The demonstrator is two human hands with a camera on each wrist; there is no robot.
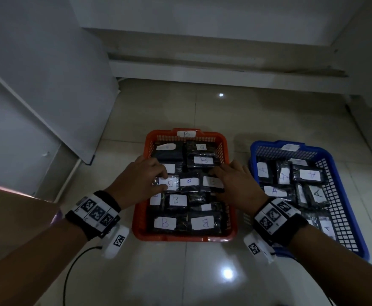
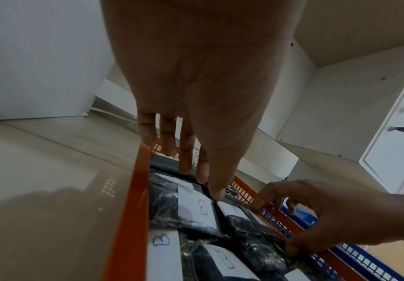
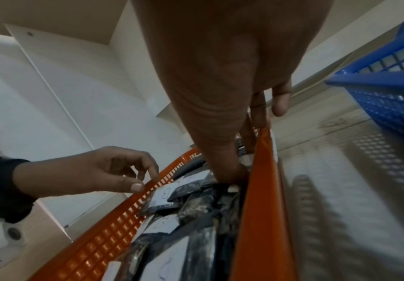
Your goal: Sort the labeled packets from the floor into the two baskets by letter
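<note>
An orange basket point(image 1: 185, 238) tagged B stands on the floor, filled with several black packets bearing white B labels. To its right, a blue basket point(image 1: 339, 195) tagged A holds several A packets. Both hands are over the orange basket. My left hand point(image 1: 162, 181) has its fingers extended, and the fingertips touch a B packet point(image 1: 171, 183) in the middle row; the same B packet point(image 2: 198, 207) shows below the thumb. My right hand point(image 1: 221, 175) lies on another B packet point(image 1: 211, 181) by the right wall, with its thumb point(image 3: 232, 176) pressing down beside the orange rim point(image 3: 256, 190).
The baskets sit side by side on glossy tiled floor point(image 1: 202, 272). A white panel point(image 1: 48, 96) leans at the left, and a low white ledge point(image 1: 202, 69) runs along the back. A black cable point(image 1: 70, 272) trails from my left wrist.
</note>
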